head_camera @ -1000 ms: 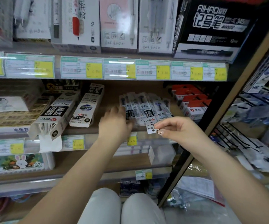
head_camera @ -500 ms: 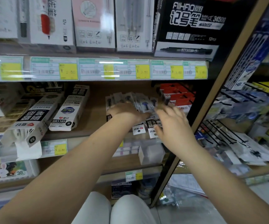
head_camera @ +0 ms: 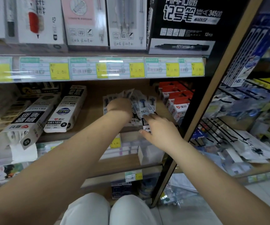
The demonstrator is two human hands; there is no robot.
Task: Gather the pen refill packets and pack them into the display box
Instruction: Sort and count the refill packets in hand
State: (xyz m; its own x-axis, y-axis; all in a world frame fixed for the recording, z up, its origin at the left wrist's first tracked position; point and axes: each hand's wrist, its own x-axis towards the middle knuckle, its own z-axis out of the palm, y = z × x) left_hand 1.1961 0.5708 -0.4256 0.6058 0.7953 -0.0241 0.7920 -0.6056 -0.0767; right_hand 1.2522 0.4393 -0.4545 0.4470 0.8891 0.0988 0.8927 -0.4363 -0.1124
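Thin, glossy plastic refill packets [head_camera: 144, 103] with printed card ends are lying fanned in a loose pile on the wood-look shelf [head_camera: 93, 96]. The left hand [head_camera: 119, 106] is resting on top of the pile, fingers hidden (can't tell if it's gripping). The right hand [head_camera: 161, 132] is reaching in with straight fingers [head_camera: 152, 118] touching the packets' near ends. The long cardboard display box [head_camera: 29, 122] is lying well to the left.
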